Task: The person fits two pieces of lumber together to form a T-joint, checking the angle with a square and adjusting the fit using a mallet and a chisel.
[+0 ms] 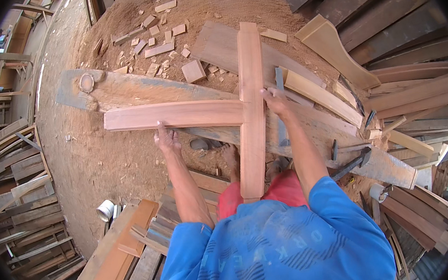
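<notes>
1. Sawdust (259,1): one big heap, beyond the post's far end and spreading to both sides of it.
2. Plank (162,89): just the one long, worn one I'd point out, running crosswise beneath the post and sticking out left and right of it.
3. Post (250,72): one, reddish wood, its near end between the legs of some red shorts (231,200), one pair.
4. Rail (173,115): one, butted up against the post's left side roughly square to it, a bit past halfway toward the far end. Looks tight at the joint from up here.
5. Curved board (334,48): one pale one, well to the right of the post's far half.
6. Hands, two. Right hand (275,102) has hold of the post's right edge, about across from the joint. Left hand (167,139) is left of the post with a fingertip on the rail's near edge, other fingers curled; can't tell if it's actually gripping.
7. White pots, two: one left pot (105,211) and one right pot (378,192), both well apart from the post.
8. Offcuts (160,50): over a dozen, scattered left of the post's far end.
</notes>
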Available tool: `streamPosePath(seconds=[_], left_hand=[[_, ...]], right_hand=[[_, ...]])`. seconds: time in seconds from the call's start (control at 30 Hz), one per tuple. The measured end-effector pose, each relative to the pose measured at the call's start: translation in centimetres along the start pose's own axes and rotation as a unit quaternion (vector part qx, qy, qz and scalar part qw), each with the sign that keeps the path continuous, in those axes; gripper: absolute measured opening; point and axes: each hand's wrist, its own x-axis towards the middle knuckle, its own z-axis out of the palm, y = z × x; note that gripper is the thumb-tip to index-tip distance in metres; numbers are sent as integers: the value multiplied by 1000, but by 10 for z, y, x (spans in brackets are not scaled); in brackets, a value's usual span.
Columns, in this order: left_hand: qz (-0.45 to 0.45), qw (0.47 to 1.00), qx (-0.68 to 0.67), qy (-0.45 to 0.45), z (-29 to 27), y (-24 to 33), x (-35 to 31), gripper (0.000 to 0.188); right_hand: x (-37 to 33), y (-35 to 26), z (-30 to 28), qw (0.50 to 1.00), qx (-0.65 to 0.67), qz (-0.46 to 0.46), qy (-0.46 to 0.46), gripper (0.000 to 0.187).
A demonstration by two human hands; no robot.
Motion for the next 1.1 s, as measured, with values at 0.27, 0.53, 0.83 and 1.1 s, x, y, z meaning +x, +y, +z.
streamPosePath(seconds=[0.27, 0.53, 0.83, 1.1], left_hand=[[59, 998, -3, 25, -4, -7, 21, 41], [80, 982, -163, -47, 2, 29, -19, 38], [325, 894, -173, -254, 55, 182, -173, 47], [348, 766, 218, -494, 52, 140, -260, 34]], right_hand=[[-5, -23, 37, 981, 172, 50, 75, 51], [-45, -32, 44, 948, 283, -54, 134, 59], [-111, -142, -16, 780, 607, -151, -11, 58], [-157, -230, -63, 687, 698, -200, 7, 58]])
